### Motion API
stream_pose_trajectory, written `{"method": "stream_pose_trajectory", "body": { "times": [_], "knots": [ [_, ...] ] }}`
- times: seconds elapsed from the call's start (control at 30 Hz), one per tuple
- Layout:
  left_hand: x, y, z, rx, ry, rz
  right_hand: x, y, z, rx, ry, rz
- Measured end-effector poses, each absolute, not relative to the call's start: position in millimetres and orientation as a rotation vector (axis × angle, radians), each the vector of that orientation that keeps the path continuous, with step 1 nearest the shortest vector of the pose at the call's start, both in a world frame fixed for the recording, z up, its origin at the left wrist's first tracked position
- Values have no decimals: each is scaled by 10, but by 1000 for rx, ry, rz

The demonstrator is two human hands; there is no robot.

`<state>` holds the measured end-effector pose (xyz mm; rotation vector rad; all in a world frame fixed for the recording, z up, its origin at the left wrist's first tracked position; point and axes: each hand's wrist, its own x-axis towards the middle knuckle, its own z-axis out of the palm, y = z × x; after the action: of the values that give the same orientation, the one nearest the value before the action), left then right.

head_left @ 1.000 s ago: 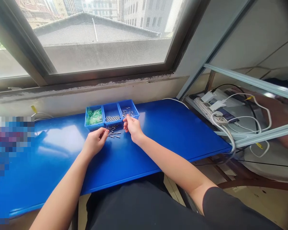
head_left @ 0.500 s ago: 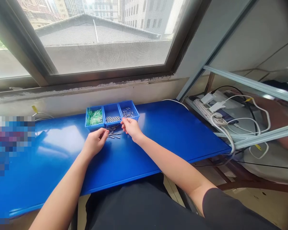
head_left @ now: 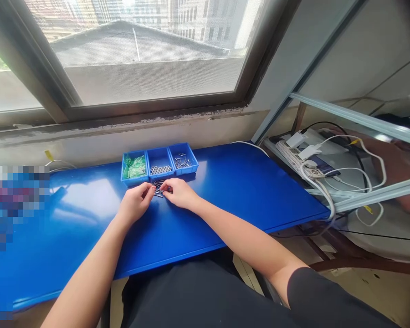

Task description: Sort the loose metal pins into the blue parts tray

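Several dark metal screw-like pieces (head_left: pixel 159 187) lie in a loose pile on the blue table (head_left: pixel 259 191), in front of a row of blue bins. My left hand (head_left: pixel 135 200) is at the pile's left side, thumb and forefinger pinched together; whatever is between them is too small to name. From the right, my right hand (head_left: pixel 180 193) reaches onto the pile, its fingertips closed at the pieces. Green pieces fill the left bin (head_left: pixel 134 181). In the middle bin (head_left: pixel 159 157) sit small silver nut-like rings (head_left: pixel 161 170), and the right bin (head_left: pixel 183 170) contains short metal pins (head_left: pixel 182 161).
Behind the table are a wall and a window frame (head_left: pixel 157 107). At the right stands a metal frame (head_left: pixel 362 118), with a power strip (head_left: pixel 299 157) and white cables (head_left: pixel 362 171) beside it. The far left of the table is pixelated.
My right hand has moved left and slightly down, from the front edge of the bins to the pile of metal pieces. My left hand has stayed in place.
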<state>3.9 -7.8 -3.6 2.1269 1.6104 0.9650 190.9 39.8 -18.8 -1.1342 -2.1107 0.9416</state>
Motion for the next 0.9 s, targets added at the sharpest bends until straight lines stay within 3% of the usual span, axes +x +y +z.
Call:
{"method": "stream_pose_trajectory", "body": {
  "times": [0.63, 0.9],
  "knots": [
    [41, -75, -49, 2104, 1610, 975, 1883, 361, -180, -998, -2095, 864],
    [31, -67, -80, 2105, 1593, 992, 1844, 283, -97, -831, -1870, 1072]
  ]
}}
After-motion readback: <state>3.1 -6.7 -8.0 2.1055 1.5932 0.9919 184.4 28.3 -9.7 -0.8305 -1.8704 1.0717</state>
